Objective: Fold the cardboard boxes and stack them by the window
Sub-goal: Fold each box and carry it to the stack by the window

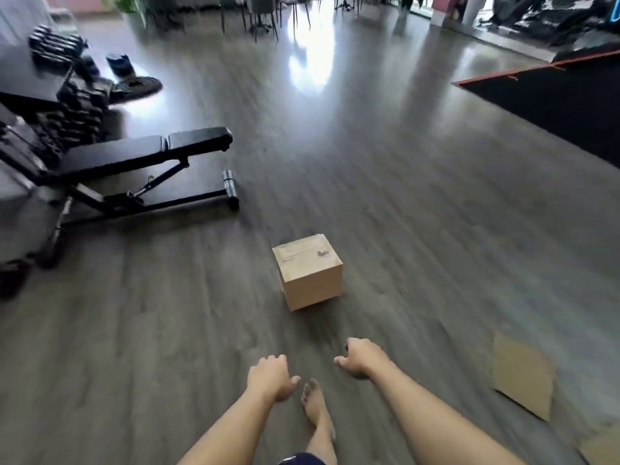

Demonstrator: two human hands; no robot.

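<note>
A folded cardboard box (308,271) is sitting closed on the floor (419,213), ahead of both hands and touching neither. The left hand (270,377) and right hand (362,359) are hanging in front, fingers loosely curled, holding nothing. A flat cardboard sheet (523,375) is lying well off to the right.

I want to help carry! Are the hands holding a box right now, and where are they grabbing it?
Neither. The left hand and right hand hold nothing; the cardboard box sits alone on the floor ahead.
</note>
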